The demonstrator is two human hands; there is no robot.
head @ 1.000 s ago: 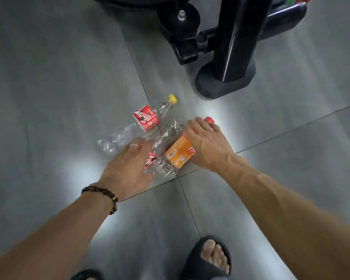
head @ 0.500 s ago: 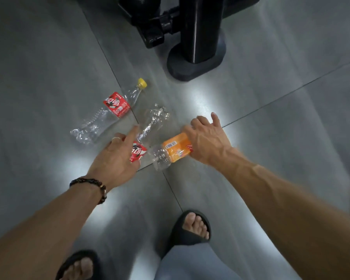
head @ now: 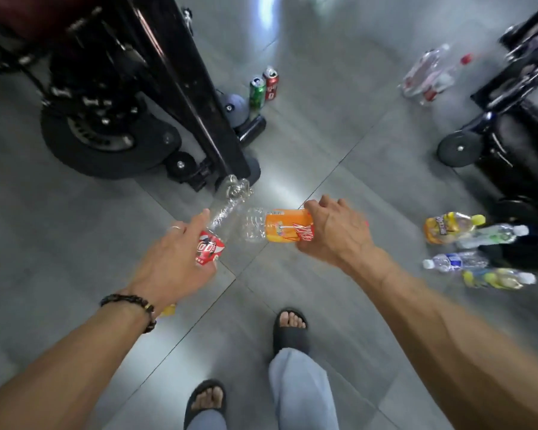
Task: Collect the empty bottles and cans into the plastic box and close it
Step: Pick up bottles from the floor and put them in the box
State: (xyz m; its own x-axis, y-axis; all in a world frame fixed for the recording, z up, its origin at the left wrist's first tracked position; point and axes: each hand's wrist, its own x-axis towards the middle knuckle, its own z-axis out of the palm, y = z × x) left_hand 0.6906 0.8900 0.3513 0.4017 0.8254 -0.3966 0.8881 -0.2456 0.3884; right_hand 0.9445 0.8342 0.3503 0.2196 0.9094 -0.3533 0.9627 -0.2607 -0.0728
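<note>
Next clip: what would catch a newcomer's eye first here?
Two hands at centre, each gripping an empty bottle: the left hand a crushed red-label bottle, the right hand an orange-label bottle. More bottles lie on the floor at right, and two cans stand beyond the black machine.

A single wide-angle view is taken from head height, directed forward and steeply down at the grey tiled floor. Both forearms are seen close, reaching away from the camera; edges are bent by the lens.
</note>
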